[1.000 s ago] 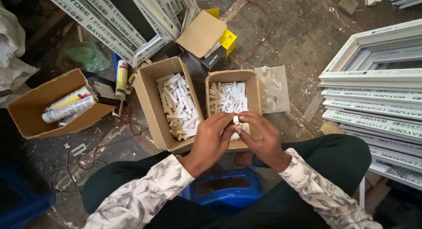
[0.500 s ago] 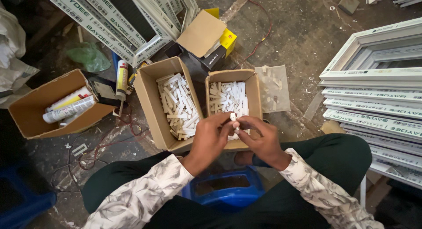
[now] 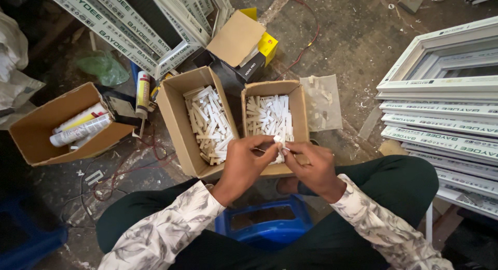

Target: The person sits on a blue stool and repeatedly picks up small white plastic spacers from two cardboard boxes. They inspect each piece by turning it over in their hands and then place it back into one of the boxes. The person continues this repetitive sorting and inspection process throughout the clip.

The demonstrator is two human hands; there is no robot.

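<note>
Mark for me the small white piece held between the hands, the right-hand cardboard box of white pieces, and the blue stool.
small white piece (image 3: 278, 140), head view, on its upper end above the fingertips.
right-hand cardboard box (image 3: 301, 112), head view, on its right wall.
blue stool (image 3: 270, 231), head view, on its front rim between the knees.

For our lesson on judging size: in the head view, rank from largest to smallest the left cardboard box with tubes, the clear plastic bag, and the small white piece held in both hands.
1. Left cardboard box
2. Clear plastic bag
3. Small white piece, pinched between the left hand and right hand
</note>
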